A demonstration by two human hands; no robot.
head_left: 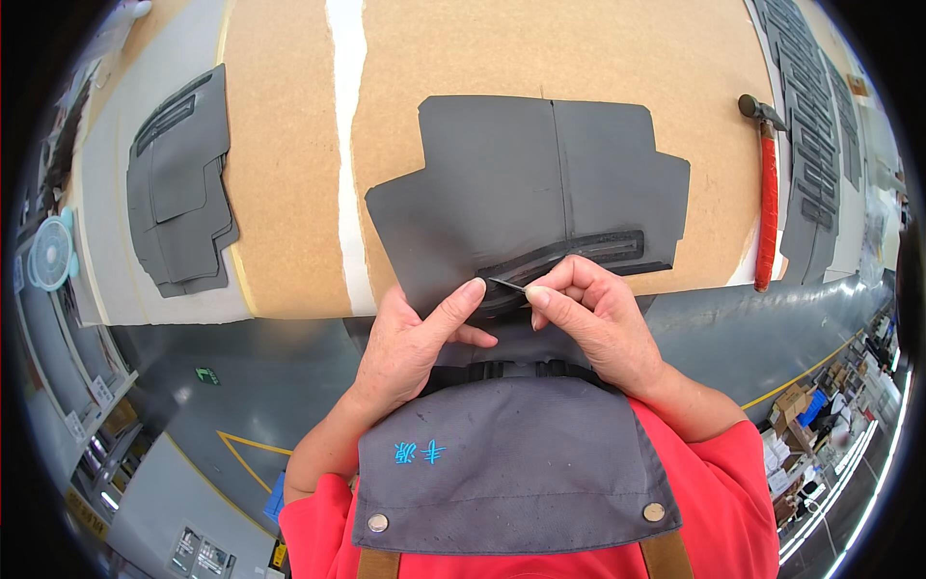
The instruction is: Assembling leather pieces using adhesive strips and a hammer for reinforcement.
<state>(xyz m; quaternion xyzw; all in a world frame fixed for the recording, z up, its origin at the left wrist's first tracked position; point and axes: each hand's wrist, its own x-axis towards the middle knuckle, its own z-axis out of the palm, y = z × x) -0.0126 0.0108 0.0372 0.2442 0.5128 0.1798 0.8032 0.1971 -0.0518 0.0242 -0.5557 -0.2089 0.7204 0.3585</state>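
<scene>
One thin metal tool [506, 285], pinched between thumb and forefinger of the right hand [603, 314]; tip points left, just beside the left thumb. Left hand [410, 343]: thumb on the grey sheet [492, 174], fingers curled lower and spread from it; from where I stand, can't tell if they clamp the sheet. Black strip [617, 247] slants across the sheet's near part, tool tip by its left end. Sheet lies on the tan board [280, 193], reaching its near edge, under the hands. Done well, I'd say: short grip, low angle, light pressure so the point doesn't scratch the sheet, left thumb pressing flat but out of the tip's line. Hammer [768, 183] lies right, stack of grey pieces [183, 207] left, both well apart from the hands.
</scene>
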